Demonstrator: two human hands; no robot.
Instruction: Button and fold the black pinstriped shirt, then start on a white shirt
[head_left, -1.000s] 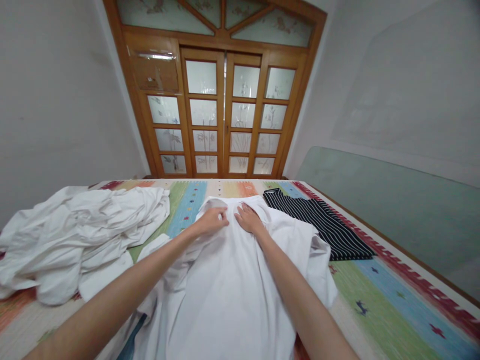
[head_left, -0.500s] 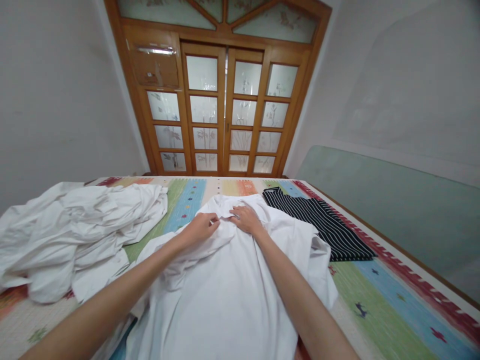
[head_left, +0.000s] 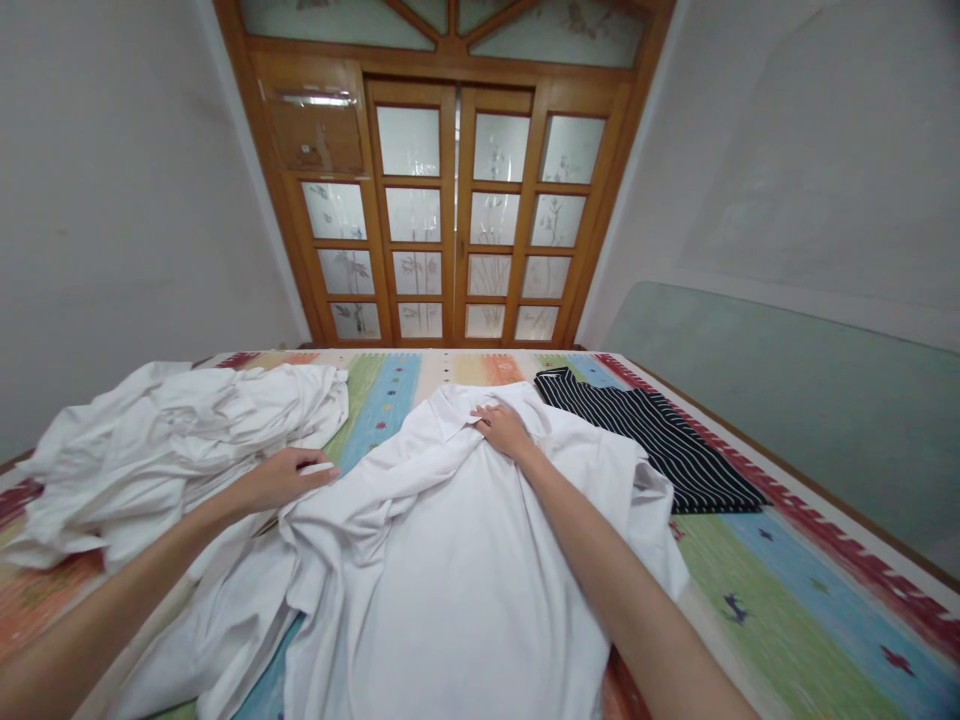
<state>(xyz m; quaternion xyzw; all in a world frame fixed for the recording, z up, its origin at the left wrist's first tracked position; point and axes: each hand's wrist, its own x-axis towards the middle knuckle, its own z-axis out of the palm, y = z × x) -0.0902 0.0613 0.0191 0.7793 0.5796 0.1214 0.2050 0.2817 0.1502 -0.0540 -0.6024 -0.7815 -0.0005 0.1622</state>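
A white shirt (head_left: 465, 580) lies spread in front of me, its collar end away from me. My right hand (head_left: 504, 430) is at the collar (head_left: 457, 405), fingers curled and closed on the cloth. My left hand (head_left: 289, 478) is at the shirt's left shoulder edge, with a gap between thumb and fingers and white cloth showing there. The left sleeve part (head_left: 232, 620) lies bunched beneath my left forearm.
A crumpled heap of white cloth (head_left: 195, 420) lies at the left. A folded black garment with white stripes (head_left: 652, 430) lies at the right. Everything rests on a colourful patterned cover (head_left: 795, 610). A pale green panel (head_left: 780, 390) stands along the right side; wooden glazed doors (head_left: 457, 220) are behind.
My left hand has moved from the collar left and toward me, to the shoulder edge. The right hand stays at the collar. The shirt's left side now lies smoother near the collar.
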